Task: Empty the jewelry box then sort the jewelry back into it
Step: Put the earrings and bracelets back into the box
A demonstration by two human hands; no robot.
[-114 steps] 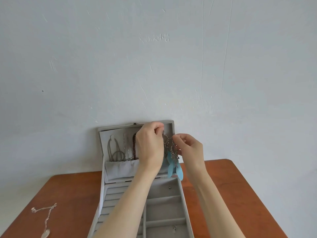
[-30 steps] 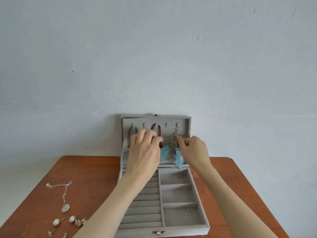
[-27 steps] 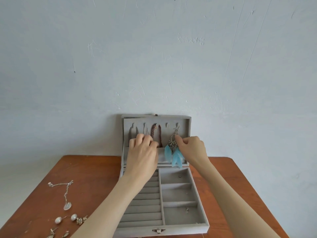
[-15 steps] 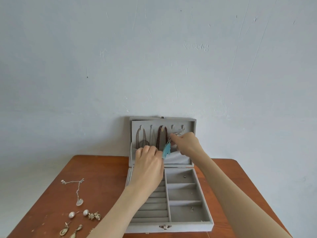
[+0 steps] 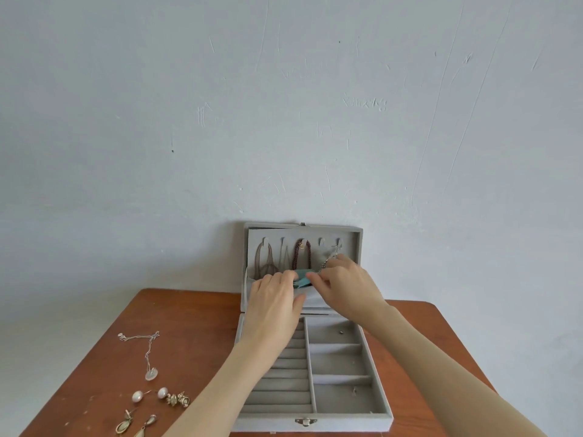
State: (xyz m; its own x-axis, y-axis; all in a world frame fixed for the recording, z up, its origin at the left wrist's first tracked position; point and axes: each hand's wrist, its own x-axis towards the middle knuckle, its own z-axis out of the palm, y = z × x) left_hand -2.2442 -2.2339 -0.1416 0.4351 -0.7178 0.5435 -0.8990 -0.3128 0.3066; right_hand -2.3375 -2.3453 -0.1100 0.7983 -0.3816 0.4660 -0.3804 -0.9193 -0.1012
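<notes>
Tucking the feather earrings into the lid pocket

Both hands are pinching the blue feather earrings (image 5: 302,278) at the jewelry box (image 5: 375,419) lid's pocket mouth: left hand (image 5: 273,305) holding feathers, right hand (image 5: 348,287) nearer the chain, which is running up toward the lid's right hooks.

jewelry box (image 5: 383,416): matt grey velvety cloth inside and out, small shiny metal clasp at the front
lid pocket (image 5: 315,299): soft pale grey cloth, slightly creased
feather earrings (image 5: 302,278): matt turquoise feather on a glinting silver metal chain
dark necklace (image 5: 301,257): reddish-brown beaded or braided cord, dull sheen
table (image 5: 195,326): reddish-brown wood, smooth, scuffed with pale flecks
pearl earrings (image 5: 150,395): glossy white beads
chain necklace (image 5: 147,351): fine shiny metal
wall (image 5: 284,105): matt pale paint, scratched
</notes>
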